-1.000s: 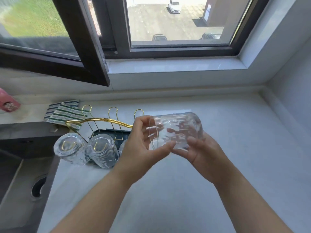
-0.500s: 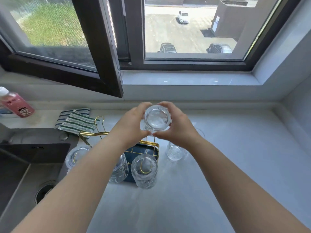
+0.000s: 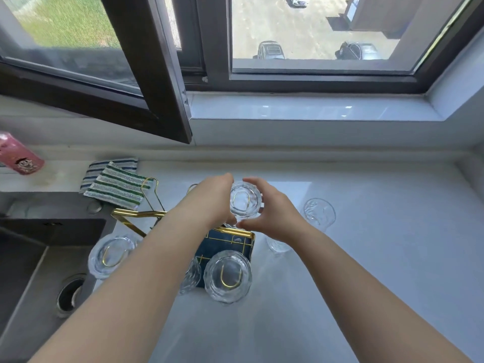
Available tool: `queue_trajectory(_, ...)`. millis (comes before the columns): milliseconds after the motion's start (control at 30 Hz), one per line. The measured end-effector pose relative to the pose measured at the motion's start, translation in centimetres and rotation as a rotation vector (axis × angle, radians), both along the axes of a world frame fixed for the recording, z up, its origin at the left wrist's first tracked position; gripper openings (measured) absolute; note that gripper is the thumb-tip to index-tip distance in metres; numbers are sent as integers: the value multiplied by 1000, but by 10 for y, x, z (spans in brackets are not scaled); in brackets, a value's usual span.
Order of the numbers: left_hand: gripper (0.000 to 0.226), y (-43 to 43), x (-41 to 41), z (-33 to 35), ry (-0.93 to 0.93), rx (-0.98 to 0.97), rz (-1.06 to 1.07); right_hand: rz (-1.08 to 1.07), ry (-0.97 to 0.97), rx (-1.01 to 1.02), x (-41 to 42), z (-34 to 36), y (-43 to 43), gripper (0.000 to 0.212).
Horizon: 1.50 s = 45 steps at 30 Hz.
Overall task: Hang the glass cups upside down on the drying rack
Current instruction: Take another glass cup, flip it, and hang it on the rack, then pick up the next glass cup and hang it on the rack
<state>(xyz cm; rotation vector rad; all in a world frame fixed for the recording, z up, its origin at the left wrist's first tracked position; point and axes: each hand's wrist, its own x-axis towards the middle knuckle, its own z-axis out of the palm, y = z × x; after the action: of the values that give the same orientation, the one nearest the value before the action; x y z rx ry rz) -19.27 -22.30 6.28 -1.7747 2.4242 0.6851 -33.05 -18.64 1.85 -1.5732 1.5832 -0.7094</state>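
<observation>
The gold wire drying rack (image 3: 136,214) with a dark blue tray (image 3: 222,244) stands on the white counter. A clear glass cup (image 3: 245,203) sits upside down over a far-right gold peg, which shows through its base. My left hand (image 3: 214,199) and my right hand (image 3: 272,212) grip this cup from both sides. Two more cups hang inverted on near pegs, one at the left (image 3: 111,255) and one at the right (image 3: 227,276); a third (image 3: 190,280) shows partly behind my left forearm. Two loose cups stand right of the rack, one far (image 3: 319,212) and one near (image 3: 277,246), partly hidden by my right wrist.
A steel sink (image 3: 34,271) with a drain lies at the left. Striped cloths (image 3: 115,183) lie behind the rack, and a pink bottle (image 3: 18,158) lies on the ledge. The open window sash (image 3: 154,82) juts over the counter above the rack.
The cup was lying sideways in both hands; it has been turned base-up, carried out over the rack and lowered onto the far-right peg.
</observation>
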Motion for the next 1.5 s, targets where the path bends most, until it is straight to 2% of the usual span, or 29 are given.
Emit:
queue_trajectory(167,63,1,-3,2,-36,10,0,18,7,24,-1,-4,-1,91)
queue_trajectory(333,75,14,-8,12,-16,9,1,6,6,45,-17,-2,16,91)
queue_trajectory(400,79,27,-16,19,86,-57,3,-61,-60,7,-31,-3,31,83)
queue_trajectory(500,77,59,-38,21,380,-126,17,-206,-193,-38,-51,-13,60,69)
queue_trajectory(600,76,98,-68,6,642,-19,85,-310,-243,-56,-66,-27,84,63)
queue_trajectory(667,77,119,-85,-12,717,72,176,-338,-271,-36,-72,-35,97,65)
queue_trajectory(833,80,134,-102,-59,693,269,439,-342,-273,6,-85,-49,118,60)
queue_trajectory(967,92,115,-109,-81,719,302,594,-342,-257,38,-91,-60,124,61)
queue_trajectory(1133,94,94,-114,-99,767,210,601,-327,-270,80,-90,-70,124,62)
queue_trajectory(1333,73,87,-121,-108,768,101,635,-312,-282,108,-95,-73,118,57)
queue_trajectory(1500,69,112,-116,-90,873,117,584,-446,-473,170,-96,-61,121,38)
